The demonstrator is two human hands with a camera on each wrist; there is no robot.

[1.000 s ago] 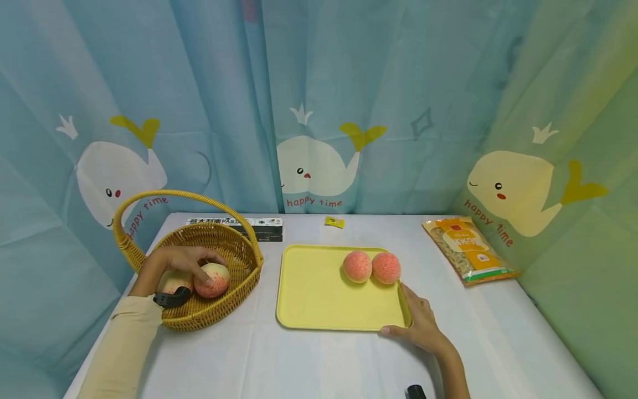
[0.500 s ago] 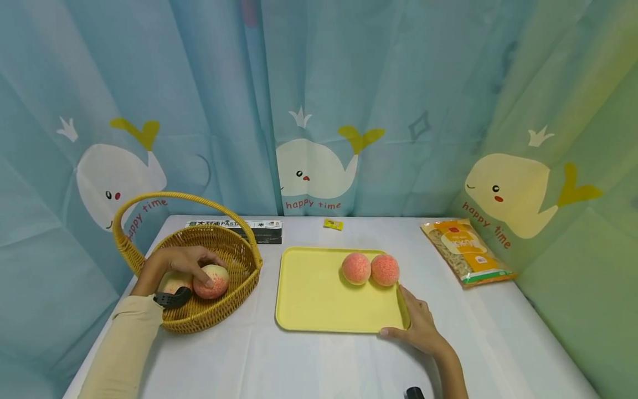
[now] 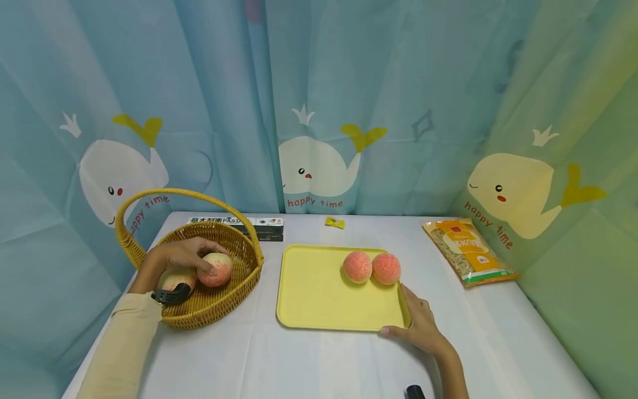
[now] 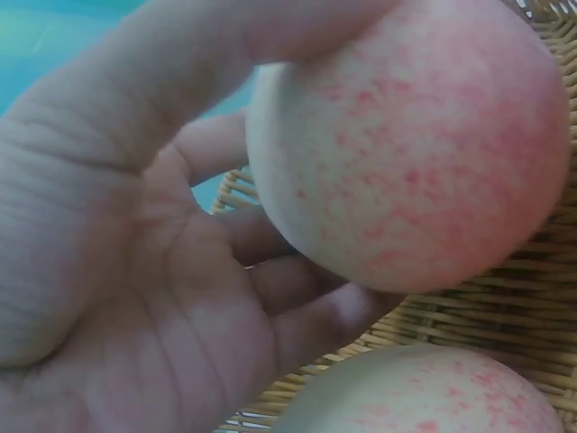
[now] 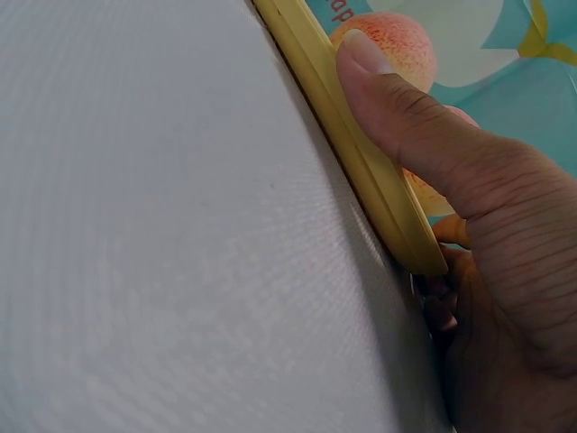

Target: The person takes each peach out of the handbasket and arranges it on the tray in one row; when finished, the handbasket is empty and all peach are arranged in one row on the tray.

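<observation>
My left hand (image 3: 186, 254) reaches into a yellow wicker basket (image 3: 226, 307) at the left and grips a pale and pink peach (image 3: 215, 270) between thumb and fingers. In the left wrist view, the held peach (image 4: 415, 153) shows apart from a second peach (image 4: 433, 397) lower in the basket. My right hand (image 3: 421, 324) holds the near right corner of a yellow tray (image 3: 324, 299); the right wrist view has its thumb on the rim and the other fingers partly hidden past the corner. Two pink peaches, one (image 3: 357, 267) left of the other (image 3: 386, 269), sit on the tray's far right part.
Behind the basket lies a pasta box (image 3: 269, 229). A small yellow packet (image 3: 334, 223) is near the back edge, and an orange bag of pasta (image 3: 468, 250) lies at the back right. A black object (image 3: 415, 392) shows at the front edge. Printed curtains (image 3: 319, 83) surround the table.
The peach in my left hand has risen a little, away from the peach beside it in the basket. My right hand stays at the tray corner.
</observation>
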